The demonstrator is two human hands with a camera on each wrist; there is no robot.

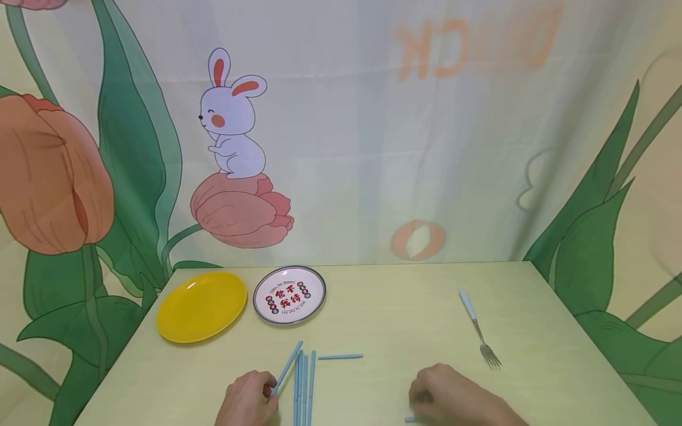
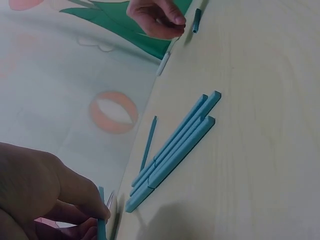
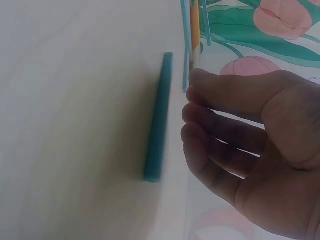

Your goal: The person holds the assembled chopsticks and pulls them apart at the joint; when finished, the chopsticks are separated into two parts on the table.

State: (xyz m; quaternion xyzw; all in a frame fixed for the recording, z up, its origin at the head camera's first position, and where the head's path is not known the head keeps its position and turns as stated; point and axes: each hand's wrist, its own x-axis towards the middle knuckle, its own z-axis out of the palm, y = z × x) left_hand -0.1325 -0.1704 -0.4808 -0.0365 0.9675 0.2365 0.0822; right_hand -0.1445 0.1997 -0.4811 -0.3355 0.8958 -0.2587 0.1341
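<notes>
My left hand (image 1: 247,399) pinches a slim blue stick (image 1: 288,365) between thumb and fingers, tilted up and away. Just right of it several blue sticks (image 1: 304,384) lie side by side on the table. One more blue stick (image 1: 341,357) lies crosswise beyond their far right end. Over at the right, my right hand (image 1: 453,393) hovers with loosely bent fingers and nothing in them. Beside it a blue stick (image 3: 159,120) lies on the table, apart from the fingertips in the right wrist view; the head view shows only its end.
At the back left of the pale table (image 1: 383,313) are a yellow plate (image 1: 202,307) and a white plate with red lettering (image 1: 289,294). A fork with a light handle (image 1: 479,331) lies at the right. Behind the table hangs a printed curtain (image 1: 341,148).
</notes>
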